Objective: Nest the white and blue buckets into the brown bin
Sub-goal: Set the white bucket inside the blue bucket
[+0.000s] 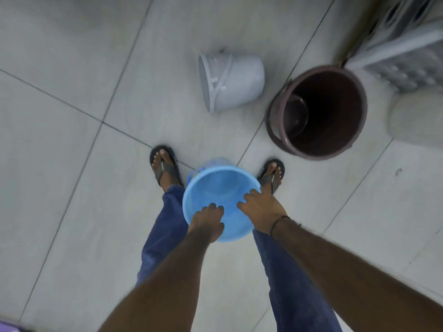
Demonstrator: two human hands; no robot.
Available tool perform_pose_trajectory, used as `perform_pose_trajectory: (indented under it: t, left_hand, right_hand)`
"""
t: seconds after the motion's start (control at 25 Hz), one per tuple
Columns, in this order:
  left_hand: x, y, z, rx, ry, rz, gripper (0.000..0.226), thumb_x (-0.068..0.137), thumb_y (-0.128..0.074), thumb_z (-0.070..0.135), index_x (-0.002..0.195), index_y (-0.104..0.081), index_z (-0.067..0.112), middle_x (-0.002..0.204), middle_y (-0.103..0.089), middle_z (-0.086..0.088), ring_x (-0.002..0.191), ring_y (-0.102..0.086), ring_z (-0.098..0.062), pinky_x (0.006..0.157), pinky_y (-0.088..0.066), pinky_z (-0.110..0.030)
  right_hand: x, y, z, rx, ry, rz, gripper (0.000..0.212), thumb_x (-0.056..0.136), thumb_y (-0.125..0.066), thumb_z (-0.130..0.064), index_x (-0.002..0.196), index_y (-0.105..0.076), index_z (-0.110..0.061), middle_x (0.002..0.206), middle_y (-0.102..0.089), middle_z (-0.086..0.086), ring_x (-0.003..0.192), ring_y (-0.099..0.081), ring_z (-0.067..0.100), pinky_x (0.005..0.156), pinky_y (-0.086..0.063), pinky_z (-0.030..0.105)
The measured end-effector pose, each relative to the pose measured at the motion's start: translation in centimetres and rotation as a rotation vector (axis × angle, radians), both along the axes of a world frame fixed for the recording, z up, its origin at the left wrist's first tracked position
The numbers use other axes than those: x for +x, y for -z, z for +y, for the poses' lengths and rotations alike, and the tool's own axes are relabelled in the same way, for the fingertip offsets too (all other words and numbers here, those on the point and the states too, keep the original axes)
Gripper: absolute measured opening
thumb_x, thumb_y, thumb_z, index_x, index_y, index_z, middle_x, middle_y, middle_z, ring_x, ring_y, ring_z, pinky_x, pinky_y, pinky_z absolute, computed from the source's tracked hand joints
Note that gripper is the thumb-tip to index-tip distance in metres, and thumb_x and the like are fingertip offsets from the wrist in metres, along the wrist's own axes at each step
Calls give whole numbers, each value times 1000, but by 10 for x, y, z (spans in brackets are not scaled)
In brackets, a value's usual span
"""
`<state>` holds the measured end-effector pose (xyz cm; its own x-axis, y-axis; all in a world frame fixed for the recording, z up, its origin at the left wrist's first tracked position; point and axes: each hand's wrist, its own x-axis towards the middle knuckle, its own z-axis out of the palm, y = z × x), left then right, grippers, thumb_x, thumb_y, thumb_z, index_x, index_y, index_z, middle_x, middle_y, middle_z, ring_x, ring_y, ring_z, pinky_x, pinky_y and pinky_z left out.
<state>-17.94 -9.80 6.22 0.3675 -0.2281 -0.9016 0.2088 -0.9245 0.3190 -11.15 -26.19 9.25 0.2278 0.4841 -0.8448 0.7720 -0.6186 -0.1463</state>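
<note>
Blue bucket (219,188), left hand (207,220), right hand (260,210) gripping rim

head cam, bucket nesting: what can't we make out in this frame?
- Blue bucket: base and outer wall hidden below its own rim; left hand and right hand cover the near rim, so thumb placement in each grip is unseen.
- Brown bin: bottom in deep shadow; the round shape inside is unclear.
- White bucket: lying on its side, interior barely visible.
- Grey slatted object: blurred, cut off by the top-right edge.
</note>
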Motion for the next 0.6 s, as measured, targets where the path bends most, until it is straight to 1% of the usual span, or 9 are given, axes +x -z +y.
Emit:
perform_pose_trajectory:
  t: [0.12,0.2,0.28,0.32,0.4,0.44,0.52,0.56,0.6]
  left_hand:
    - [73,-20,13,29,-342,-176,18,91,-51,15,104,-64,10,105,-70,-11,97,-64,-31,81,-53,-40]
    - [124,-8,22,81,-688,-221,15,89,-52,11,96,-66,9,96,-73,-14,92,-67,-33,78,-56,-40]
    - [172,31,28,66,-982,-215,20,86,-62,14,105,-64,10,106,-71,-12,101,-64,-31,87,-54,-36]
    - [194,55,30,38,-1055,-222,33,85,-67,17,116,-61,9,116,-67,-12,109,-61,-30,93,-50,-35]
    - [231,105,26,-38,-1182,-212,61,83,-74,23,136,-47,7,136,-55,-12,125,-52,-30,104,-43,-35]
    - [247,130,23,-75,-1230,-186,65,83,-74,25,139,-44,9,139,-53,-11,126,-51,-30,103,-44,-35]
    - [268,164,20,-119,-1212,-200,41,89,-69,28,123,-54,11,125,-63,-11,114,-59,-32,85,-50,-32]
    - [271,174,20,-109,-1139,-258,25,92,-64,28,109,-57,10,112,-67,-11,103,-64,-33,77,-52,-32]
    - [272,177,23,-86,-1033,-336,19,95,-60,29,101,-58,11,102,-69,-11,94,-67,-33,74,-55,-34]
  right_hand:
    - [85,-20,22,51,9,-161,41,90,-57,-15,130,-50,-20,122,-59,6,114,-52,29,99,-36,46]
    - [150,-11,44,120,30,-288,49,89,-58,-14,135,-44,-16,129,-56,9,119,-49,30,104,-33,47]
    - [214,21,74,188,13,-426,55,92,-56,-14,144,-37,-13,141,-50,12,130,-43,33,112,-28,51]
    - [242,42,90,207,-36,-463,57,96,-53,-15,149,-31,-13,148,-43,14,138,-36,33,115,-25,54]
    - [282,85,118,189,-225,-492,55,104,-44,-21,154,-22,-17,160,-27,13,147,-21,34,117,-18,59]
    - [295,108,130,145,-327,-488,53,106,-42,-23,154,-23,-20,162,-23,11,149,-16,33,118,-16,61]
    - [308,136,142,36,-508,-476,45,105,-46,-26,149,-37,-24,159,-31,6,149,-15,33,117,-14,63]
    - [312,144,143,8,-547,-480,39,104,-49,-25,142,-48,-24,153,-41,4,148,-18,33,117,-14,65]
    - [316,145,144,14,-546,-482,32,102,-52,-24,134,-55,-23,145,-50,2,145,-24,33,115,-15,67]
